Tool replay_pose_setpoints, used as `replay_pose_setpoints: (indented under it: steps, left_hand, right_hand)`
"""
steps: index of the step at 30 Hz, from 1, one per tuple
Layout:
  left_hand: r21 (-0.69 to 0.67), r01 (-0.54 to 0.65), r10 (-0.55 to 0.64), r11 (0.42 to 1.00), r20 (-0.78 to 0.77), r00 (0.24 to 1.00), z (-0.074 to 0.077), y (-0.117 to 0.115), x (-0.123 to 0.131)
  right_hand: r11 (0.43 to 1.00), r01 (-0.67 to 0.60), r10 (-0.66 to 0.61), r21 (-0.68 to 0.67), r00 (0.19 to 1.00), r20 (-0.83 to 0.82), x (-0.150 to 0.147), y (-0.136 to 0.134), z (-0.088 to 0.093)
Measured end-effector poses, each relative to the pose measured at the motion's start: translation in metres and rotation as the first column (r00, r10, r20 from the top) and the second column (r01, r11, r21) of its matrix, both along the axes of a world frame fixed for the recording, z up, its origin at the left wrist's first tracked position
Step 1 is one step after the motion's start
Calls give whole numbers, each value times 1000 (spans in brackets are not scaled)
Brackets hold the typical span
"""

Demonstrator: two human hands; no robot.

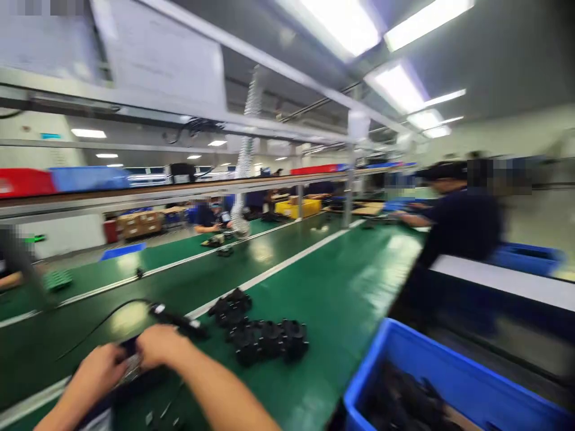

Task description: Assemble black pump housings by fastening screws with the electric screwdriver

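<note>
Both hands meet at lower left of the frame over a small dark part (pixel 130 365), blurred. Left hand (pixel 96 374) curls around its near side, right hand (pixel 157 346) presses on top, fingers bent; exact pinch cannot be told. Black tool with cable (pixel 177 319) lies just above the right hand. Cluster of black parts (pixel 263 338) sits centre on the green belt (pixel 341 287). Blue bin (pixel 431 365) lower right. Co-worker (pixel 453 227) at right.
</note>
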State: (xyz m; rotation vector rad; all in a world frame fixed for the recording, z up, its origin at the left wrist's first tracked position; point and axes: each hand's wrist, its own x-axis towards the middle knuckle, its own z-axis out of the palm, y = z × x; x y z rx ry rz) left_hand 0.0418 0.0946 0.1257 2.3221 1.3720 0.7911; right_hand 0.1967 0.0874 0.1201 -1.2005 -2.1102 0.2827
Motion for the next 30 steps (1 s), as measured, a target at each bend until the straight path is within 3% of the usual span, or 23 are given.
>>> replay_pose_setpoints:
  steps: [2,5,8,11,13,18,23,30]
  left_hand:
    - [-6,-127,127,992,-42,991,-13,-15,-29]
    - [10,-138,137,990,38,990,-43,-48,-50]
    - [-200,-210,256,957,245,935,-81,-73,-51]
    - [-572,-98,384,814,404,830,-113,-80,-44]
    - [-689,-2,421,725,442,792,-127,-79,-37]
    - [-764,182,478,619,550,684,-136,-81,-21]
    - [-785,252,583,566,597,551,-137,-85,-24]
    - [-794,323,655,515,608,449,-136,-87,-29]
  right_hand:
    - [999,-44,45,13,997,-61,-13,12,-2]
    - [994,-76,89,75,975,-203,-26,18,-11]
    - [986,-119,150,118,942,-300,-25,-7,-29]
    - [983,-144,176,116,923,-343,-16,-48,-57]
    - [993,-99,117,66,917,-382,-11,-71,-80]
    - [993,-83,31,-84,867,-498,-8,-85,-118]
    - [968,-236,148,-91,821,-552,-15,-75,-123]
    - [977,-209,149,-44,814,-561,-15,-78,-130]
